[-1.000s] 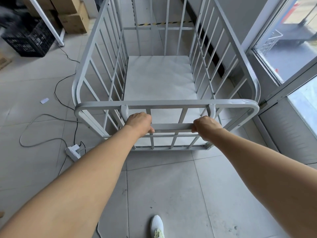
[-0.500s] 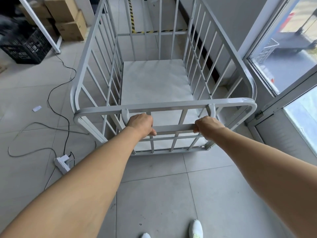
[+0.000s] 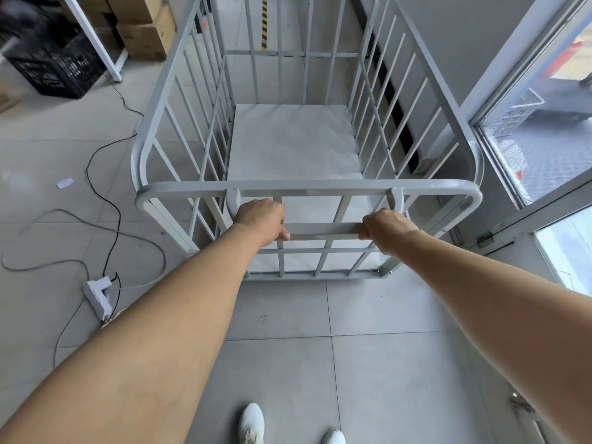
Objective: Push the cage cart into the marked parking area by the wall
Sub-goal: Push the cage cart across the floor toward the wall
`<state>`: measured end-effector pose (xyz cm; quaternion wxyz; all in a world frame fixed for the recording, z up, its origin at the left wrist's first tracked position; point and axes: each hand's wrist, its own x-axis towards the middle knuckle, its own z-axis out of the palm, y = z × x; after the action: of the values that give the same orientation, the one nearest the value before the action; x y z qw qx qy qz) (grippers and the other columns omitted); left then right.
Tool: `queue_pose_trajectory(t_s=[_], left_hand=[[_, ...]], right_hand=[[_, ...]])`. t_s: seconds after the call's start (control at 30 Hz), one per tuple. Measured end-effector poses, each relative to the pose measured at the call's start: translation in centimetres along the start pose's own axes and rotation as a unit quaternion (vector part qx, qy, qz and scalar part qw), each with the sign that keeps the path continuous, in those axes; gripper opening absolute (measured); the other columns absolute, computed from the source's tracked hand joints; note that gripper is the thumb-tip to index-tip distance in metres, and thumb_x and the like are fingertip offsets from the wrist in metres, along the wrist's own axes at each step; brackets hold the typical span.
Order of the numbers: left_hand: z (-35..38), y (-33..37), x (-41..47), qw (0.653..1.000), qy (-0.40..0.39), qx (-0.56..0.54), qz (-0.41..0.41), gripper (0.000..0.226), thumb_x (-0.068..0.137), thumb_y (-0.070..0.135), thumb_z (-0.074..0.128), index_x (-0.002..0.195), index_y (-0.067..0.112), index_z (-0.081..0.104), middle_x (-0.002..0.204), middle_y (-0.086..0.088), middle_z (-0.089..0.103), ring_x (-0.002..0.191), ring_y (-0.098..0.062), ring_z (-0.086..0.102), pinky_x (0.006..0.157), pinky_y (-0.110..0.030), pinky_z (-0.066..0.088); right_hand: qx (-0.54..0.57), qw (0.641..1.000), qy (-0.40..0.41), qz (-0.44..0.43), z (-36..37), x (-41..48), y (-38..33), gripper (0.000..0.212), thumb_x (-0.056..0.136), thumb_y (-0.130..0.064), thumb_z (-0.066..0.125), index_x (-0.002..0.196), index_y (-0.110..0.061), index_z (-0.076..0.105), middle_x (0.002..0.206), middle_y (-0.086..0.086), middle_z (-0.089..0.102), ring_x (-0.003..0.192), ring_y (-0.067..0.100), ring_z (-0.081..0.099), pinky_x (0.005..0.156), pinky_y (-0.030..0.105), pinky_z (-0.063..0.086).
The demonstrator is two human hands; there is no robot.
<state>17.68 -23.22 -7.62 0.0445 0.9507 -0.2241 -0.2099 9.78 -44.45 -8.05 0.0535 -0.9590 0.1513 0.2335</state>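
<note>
Left hand (image 3: 261, 217): we clench it around the handle bar (image 3: 323, 229), arm outstretched.
Right hand (image 3: 386, 229): clenched on the same bar.
Cage cart (image 3: 307, 187): one, beside the right wall.
Shoes: two.

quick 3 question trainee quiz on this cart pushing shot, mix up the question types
1. True or false: both hands grip the same horizontal handle bar of the cage cart.
2. Multiple choice: the white power strip lies on the floor A) inside the cart B) to the cart's left C) by the window.
3. Fill in: the striped floor tape seen past the cart is yellow and ____.

Key: 1 true, left hand and right hand are both closed on it. 2 B. 3 black.
</note>
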Motion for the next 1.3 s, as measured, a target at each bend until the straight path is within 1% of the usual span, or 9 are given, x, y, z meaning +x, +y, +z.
queue_pose_trajectory(t_s=[0.13,0.27,0.47,0.6,0.7,0.8,1.07,1.2,1.3], left_hand=[[-0.8,-1.0,1.7,1.0,0.013,0.015,-0.001,0.049,0.087,0.029,0.068,0.048,0.015,0.042,0.061,0.004,0.05,0.075,-0.025,0.05,0.067,-0.028,0.036],[-1.8,-2.9,3.4,0.999,0.013,0.024,0.02,0.051,0.089,0.025,0.067,0.047,0.015,0.038,0.084,-0.004,0.071,0.075,-0.024,0.049,0.067,-0.027,0.036],[-3.5,-6.5,5.9,0.999,0.01,0.031,0.034,0.045,0.089,0.027,0.066,0.051,0.016,0.044,0.093,-0.006,0.073,0.086,-0.028,0.06,0.07,-0.028,0.038],[-4.5,-9.0,7.3,0.999,0.008,0.02,0.035,0.027,0.087,0.03,0.067,0.071,0.008,0.067,0.088,-0.005,0.07,0.087,-0.028,0.062,0.073,-0.03,0.043],[-5.2,-10.4,8.1,0.999,0.004,0.028,0.026,0.04,0.087,0.032,0.068,0.055,0.014,0.051,0.074,0.0,0.058,0.078,-0.024,0.054,0.071,-0.03,0.041],[-5.9,-11.5,9.2,1.0,-0.001,0.024,0.009,0.036,0.086,0.029,0.069,0.058,0.013,0.053,0.071,0.001,0.055,0.078,-0.026,0.054,0.071,-0.029,0.04],[-7.6,-13.1,12.5,1.0,-0.007,0.0,-0.015,0.027,0.085,0.026,0.07,0.067,0.01,0.059,0.062,0.003,0.051,0.079,-0.028,0.055,0.069,-0.029,0.038],[-8.3,-12.9,14.6,1.0,-0.002,-0.015,-0.021,0.023,0.084,0.027,0.071,0.083,0.004,0.072,0.084,-0.007,0.068,0.09,-0.03,0.064,0.072,-0.03,0.042],[-9.0,-12.2,16.5,0.999,-0.007,-0.016,-0.028,0.023,0.083,0.028,0.072,0.087,0.005,0.073,0.082,-0.006,0.067,0.087,-0.028,0.063,0.073,-0.03,0.043]], right_hand=[[0.022,1.0,-0.001,0.016,-1.1,1.9,-0.8,0.02,0.097,-0.013,0.051,0.108,-0.013,0.067,0.116,0.014,0.058,0.09,0.025,0.052,0.07,0.028,0.035],[0.031,0.999,-0.007,0.028,-2.1,3.6,-2.8,0.02,0.096,-0.017,0.053,0.11,-0.012,0.067,0.115,0.014,0.059,0.087,0.023,0.046,0.075,0.028,0.036],[0.06,0.997,-0.005,0.048,-3.5,5.9,-6.3,0.022,0.096,-0.02,0.054,0.112,-0.009,0.066,0.095,0.009,0.051,0.086,0.022,0.044,0.075,0.028,0.035],[0.045,0.998,0.001,0.04,-3.8,7.3,-8.4,0.021,0.097,-0.017,0.053,0.111,-0.013,0.067,0.094,0.008,0.054,0.085,0.02,0.045,0.074,0.027,0.036],[0.048,0.998,0.005,0.037,-4.2,8.4,-9.7,0.021,0.096,-0.011,0.052,0.108,-0.016,0.068,0.091,0.004,0.051,0.089,0.024,0.054,0.073,0.027,0.038],[0.032,0.999,0.008,0.02,-4.6,9.4,-10.8,0.025,0.096,-0.006,0.05,0.109,-0.017,0.067,0.102,0.008,0.061,0.106,0.028,0.061,0.076,0.028,0.04],[0.02,1.0,0.014,-0.004,-6.1,12.8,-11.9,0.029,0.095,-0.001,0.048,0.112,-0.016,0.066,0.115,0.011,0.063,0.108,0.029,0.06,0.075,0.027,0.039],[0.016,1.0,0.009,-0.011,-7.2,14.9,-11.6,0.031,0.094,0.0,0.048,0.114,-0.016,0.066,0.117,0.011,0.062,0.109,0.029,0.06,0.078,0.029,0.042],[0.008,1.0,0.007,-0.014,-8.2,16.7,-10.5,0.028,0.095,-0.002,0.049,0.112,-0.017,0.067,0.115,0.01,0.063,0.107,0.029,0.061,0.075,0.027,0.04]])
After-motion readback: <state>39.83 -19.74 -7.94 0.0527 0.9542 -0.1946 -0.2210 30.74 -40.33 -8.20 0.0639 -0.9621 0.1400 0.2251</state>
